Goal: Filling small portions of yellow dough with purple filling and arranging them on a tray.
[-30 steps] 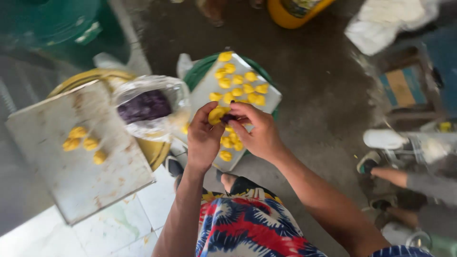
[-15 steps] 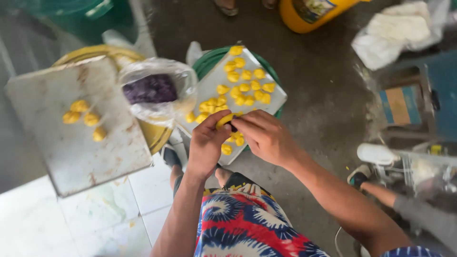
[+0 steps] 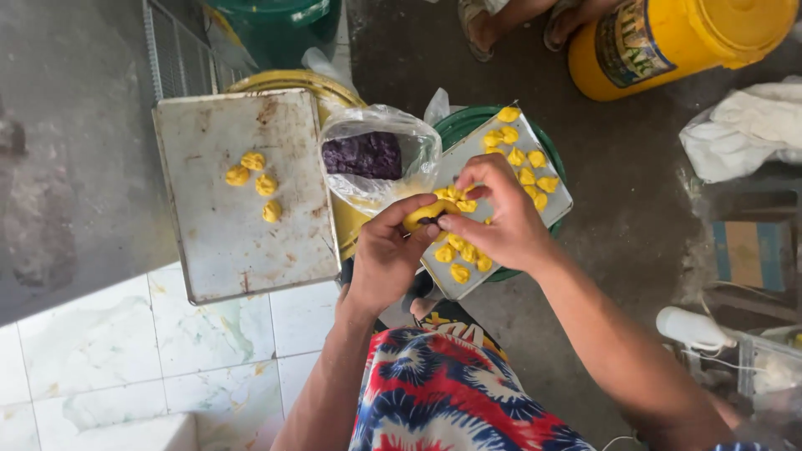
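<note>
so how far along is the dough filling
Done: four filled yellow pieces sit on the left tray. In hand: left hand and right hand pinch one yellow dough piece. Left: many unfilled pieces on the right tray, purple filling remaining.

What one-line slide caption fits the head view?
Both hands, left hand and right hand, pinch a yellow dough piece between two metal trays beside a bag of purple filling.

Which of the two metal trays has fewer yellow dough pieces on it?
The larger tray on the left, beside the bag of purple filling: it carries only four pieces, spaced apart. The smaller tray under the hands is crowded with many.
</note>
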